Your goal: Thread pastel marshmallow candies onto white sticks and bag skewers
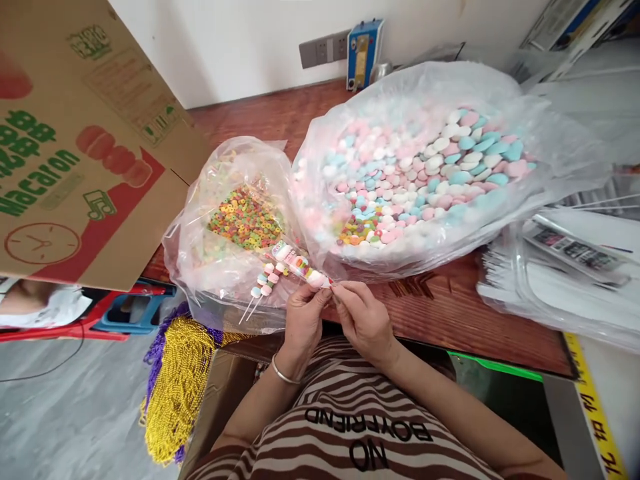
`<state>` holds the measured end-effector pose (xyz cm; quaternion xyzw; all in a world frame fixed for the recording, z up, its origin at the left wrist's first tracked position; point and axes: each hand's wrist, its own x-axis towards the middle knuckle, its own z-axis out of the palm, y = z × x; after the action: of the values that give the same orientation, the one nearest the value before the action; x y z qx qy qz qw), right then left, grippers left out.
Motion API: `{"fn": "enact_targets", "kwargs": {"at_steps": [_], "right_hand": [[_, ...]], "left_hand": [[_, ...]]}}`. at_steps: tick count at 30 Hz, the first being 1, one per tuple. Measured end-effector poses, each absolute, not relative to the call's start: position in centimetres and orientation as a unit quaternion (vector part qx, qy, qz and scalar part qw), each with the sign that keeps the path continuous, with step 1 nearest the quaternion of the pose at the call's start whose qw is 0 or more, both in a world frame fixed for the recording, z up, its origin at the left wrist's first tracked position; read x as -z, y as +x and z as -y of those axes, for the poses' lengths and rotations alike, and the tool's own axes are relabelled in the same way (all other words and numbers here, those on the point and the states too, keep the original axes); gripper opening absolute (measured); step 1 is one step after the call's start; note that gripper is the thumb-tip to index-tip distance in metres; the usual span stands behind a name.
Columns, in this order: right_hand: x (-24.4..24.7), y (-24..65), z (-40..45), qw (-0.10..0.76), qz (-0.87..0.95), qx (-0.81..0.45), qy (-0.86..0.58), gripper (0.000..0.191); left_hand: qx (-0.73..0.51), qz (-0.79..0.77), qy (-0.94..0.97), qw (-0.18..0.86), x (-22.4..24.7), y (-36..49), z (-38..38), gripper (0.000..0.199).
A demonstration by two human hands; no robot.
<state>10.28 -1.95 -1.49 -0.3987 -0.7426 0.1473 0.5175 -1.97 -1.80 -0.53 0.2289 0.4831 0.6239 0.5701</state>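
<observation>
A printed, clear candy packet (299, 265) with pink, white and multicoloured sweets inside slants in front of me. My left hand (306, 313) pinches its near end between thumb and fingers. At the same tip, close to the left thumb, the fingertips of my right hand (364, 319) are pressed together on the packet's end. Two candy skewers (267, 280), with pink, white and blue pieces on white sticks, lie just left of the packet on a clear plastic bag (200, 233). That bag holds many small coloured candy rings (245, 219).
A large open bag (325, 143) of pastel candies (445, 163) covers the middle of the wooden table (425, 317). Flat plastic packaging (530, 280) is stacked at right. A cardboard box (100, 147) stands left. Yellow bead strings (177, 387) hang below; a blue device (365, 53) is behind.
</observation>
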Motion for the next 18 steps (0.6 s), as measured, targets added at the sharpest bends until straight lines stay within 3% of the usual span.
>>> {"fn": "enact_targets", "kwargs": {"at_steps": [3, 5, 8, 11, 13, 16, 18], "right_hand": [[1.7, 10.3, 2.0, 0.537, 0.734, -0.149, -0.388, 0.026], [1.4, 10.5, 1.9, 0.564, 0.7, -0.219, -0.378, 0.021], [0.6, 10.8, 1.6, 0.561, 0.592, -0.449, -0.365, 0.011], [-0.1, 10.7, 1.5, 0.491, 0.386, -0.724, -0.292, 0.022], [-0.3, 10.6, 1.4, 0.43, 0.267, -0.829, -0.24, 0.031], [-0.3, 10.2, 1.3, 0.372, 0.197, -0.88, -0.219, 0.037], [0.1, 9.9, 1.4, 0.377, 0.222, -0.866, -0.243, 0.037]], "left_hand": [[-0.628, -0.498, 0.247, 0.545, 1.1, -2.1, 1.7, 0.031], [-0.626, -0.507, 0.259, 0.532, 1.5, -2.2, 1.6, 0.03], [-0.617, -0.484, 0.26, 0.563, 1.5, -2.2, 1.4, 0.032], [-0.607, -0.428, 0.265, 0.615, 1.3, -2.4, 1.1, 0.039], [-0.59, -0.404, 0.29, 0.636, 1.2, -2.8, 1.0, 0.039], [-0.573, -0.383, 0.326, 0.647, 1.4, -3.3, 0.9, 0.035], [-0.586, -0.389, 0.323, 0.633, 1.6, -3.4, 0.7, 0.032]]}}
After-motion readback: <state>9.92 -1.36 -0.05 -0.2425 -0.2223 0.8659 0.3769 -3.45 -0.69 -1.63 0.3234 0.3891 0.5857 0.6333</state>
